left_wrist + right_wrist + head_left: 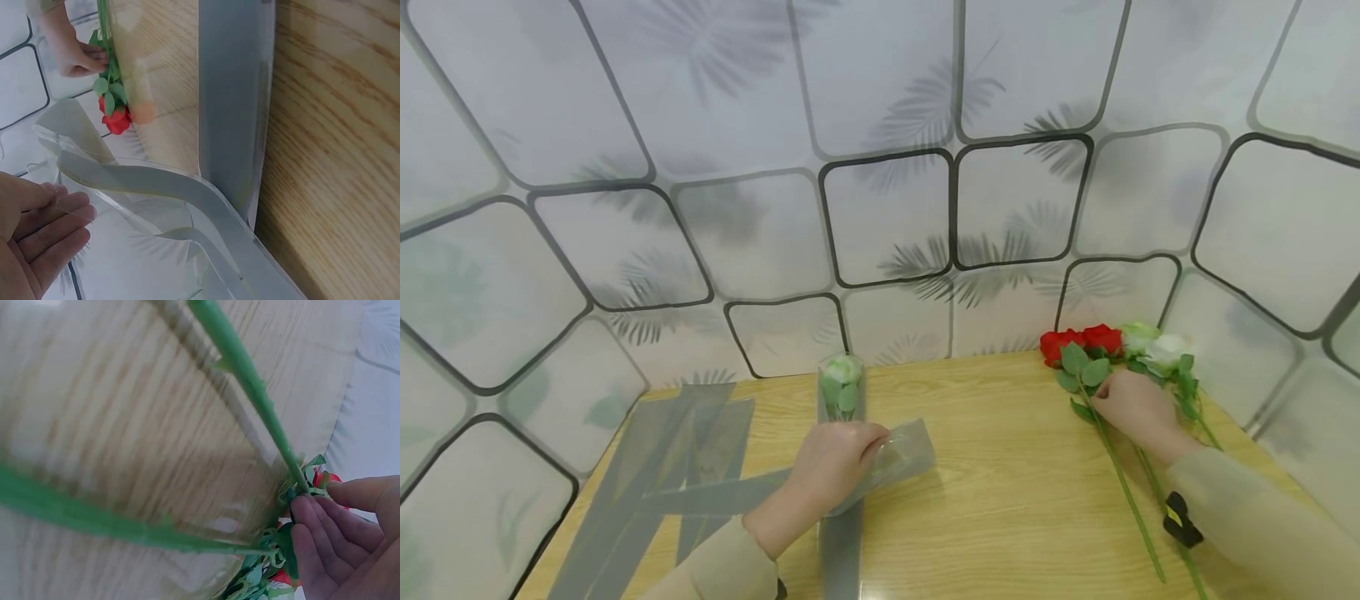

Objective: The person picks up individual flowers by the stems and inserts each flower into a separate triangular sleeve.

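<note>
My left hand [831, 467] pinches the edge of a clear plastic flower sleeve [904, 454] with a grey band between thumb and forefinger. In the left wrist view the mouth of this sleeve [131, 178] gapes apart. Under it lies another sleeve with a white-green rose [841, 375] inside, its bloom toward the wall. Over at the right, my right hand [1138, 412] pinches the green stem [259, 394] of a red rose [1060, 346] just below its bloom and leaves. A second red rose [1102, 339] is close beside it.
Several more grey-banded sleeves [632, 467] lie overlapping on the wooden table [985, 483] at the left. White and pale green roses [1165, 352] rest at the far right, their stems toward me. A patterned wall covering [887, 225] borders the table at the back and sides.
</note>
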Demonstrator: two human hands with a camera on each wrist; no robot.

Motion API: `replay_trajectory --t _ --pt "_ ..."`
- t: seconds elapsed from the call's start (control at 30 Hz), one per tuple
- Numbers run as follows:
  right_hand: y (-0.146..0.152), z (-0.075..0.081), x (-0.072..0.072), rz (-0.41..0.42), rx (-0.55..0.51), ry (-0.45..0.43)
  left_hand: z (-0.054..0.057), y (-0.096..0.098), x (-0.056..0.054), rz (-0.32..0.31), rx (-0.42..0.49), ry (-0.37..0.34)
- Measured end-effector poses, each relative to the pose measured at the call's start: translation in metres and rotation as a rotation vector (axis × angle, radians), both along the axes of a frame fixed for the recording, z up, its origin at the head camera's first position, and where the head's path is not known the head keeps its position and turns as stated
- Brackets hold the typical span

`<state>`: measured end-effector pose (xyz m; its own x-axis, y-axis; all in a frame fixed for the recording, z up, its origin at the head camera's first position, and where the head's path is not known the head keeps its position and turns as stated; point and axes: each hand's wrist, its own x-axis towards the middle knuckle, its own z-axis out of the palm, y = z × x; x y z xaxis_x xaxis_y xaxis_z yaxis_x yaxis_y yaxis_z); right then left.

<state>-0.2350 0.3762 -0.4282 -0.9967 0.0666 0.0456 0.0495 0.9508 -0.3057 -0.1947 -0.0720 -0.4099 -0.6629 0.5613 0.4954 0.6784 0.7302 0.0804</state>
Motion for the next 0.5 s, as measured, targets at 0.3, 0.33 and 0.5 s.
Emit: replay_trajectory --t 0.3,0.33,0.5 --pt "-0.006 0.000 -0.003 -0.017 -0.022 -0.059 0.000 0.000 0.002 0.005 -0.005 -0.007" --pt "-0.006 0.000 -0.004 -0.025 -0.024 -0.069 0.000 0.000 0.002 0.005 -0.006 -0.009" --pt "-0.007 0.000 -0.012 -0.062 -0.001 -0.092 -0.001 -0.001 0.002 -0.001 -0.013 -0.009"
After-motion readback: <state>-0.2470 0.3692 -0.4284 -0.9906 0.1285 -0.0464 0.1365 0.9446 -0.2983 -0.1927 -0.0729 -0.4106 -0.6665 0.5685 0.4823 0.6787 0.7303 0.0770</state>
